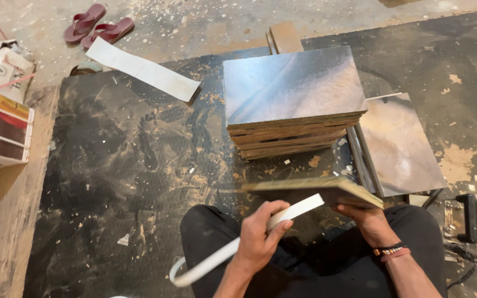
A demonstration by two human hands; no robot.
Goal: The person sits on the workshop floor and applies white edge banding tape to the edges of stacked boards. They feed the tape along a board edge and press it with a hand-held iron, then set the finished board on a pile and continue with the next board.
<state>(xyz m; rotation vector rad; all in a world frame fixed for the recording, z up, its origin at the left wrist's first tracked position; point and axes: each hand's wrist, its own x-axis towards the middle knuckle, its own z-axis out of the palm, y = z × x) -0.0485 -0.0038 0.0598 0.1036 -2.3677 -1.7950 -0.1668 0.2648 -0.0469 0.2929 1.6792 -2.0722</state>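
A thin plywood panel (327, 190), dark laminate face and raw tan edge, sits tilted over the person's lap, gripped from below by the right hand (368, 221). The left hand (260, 237) is closed around a white edging strip (233, 251), its tip at the panel's edge, its tail curling down. Beyond: a stack of like panels (293, 99) w/ glossy grey-brown tops on the dusty black floor mat (128, 165). Far left, a brown-and-white carton (1, 129). Maroon sandals (97, 25) upper left.
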